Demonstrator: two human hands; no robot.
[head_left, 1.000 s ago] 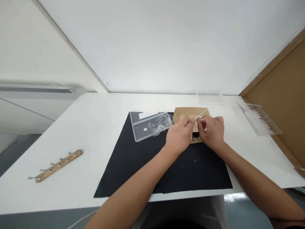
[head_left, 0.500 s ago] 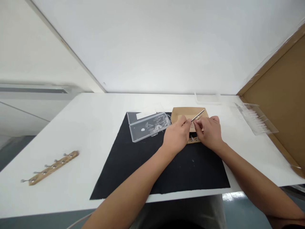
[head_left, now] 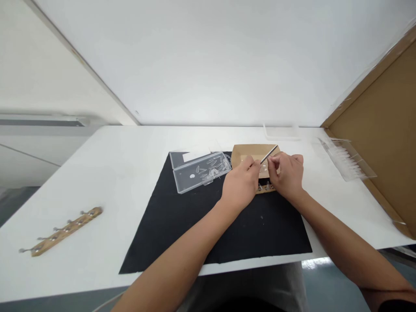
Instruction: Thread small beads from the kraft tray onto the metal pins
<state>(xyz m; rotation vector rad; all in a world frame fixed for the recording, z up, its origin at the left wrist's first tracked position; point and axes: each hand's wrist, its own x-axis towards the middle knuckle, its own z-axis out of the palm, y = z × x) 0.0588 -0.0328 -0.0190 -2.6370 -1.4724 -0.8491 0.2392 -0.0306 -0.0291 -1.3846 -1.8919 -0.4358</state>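
Note:
My left hand (head_left: 240, 181) is closed around the lower end of a thin stick (head_left: 269, 154), dark along one side and light along the other. The stick slants up to the right over a brown paper tray (head_left: 238, 151). Close beside it, my right hand (head_left: 287, 173) is closed, thumb and fingertips pinched together. What is in that pinch, if anything, is too small to make out. Small clear pieces (head_left: 264, 168) lie in the tray. Below the hands, a wooden strip with small metal holders (head_left: 267, 187) shows partly, the rest hidden by my right hand.
A clear hinged box (head_left: 182, 184) of clear nail tips lies open on the black mat (head_left: 182, 229). Another wooden strip with metal stems (head_left: 66, 229) rests at left. A clear pack (head_left: 349, 160) and a cardboard panel (head_left: 383, 130) are at right; a clear tray (head_left: 281, 132) stands behind.
My right hand has shifted slightly up and away from my left hand, and more of the stick shows. The whole view has moved a little.

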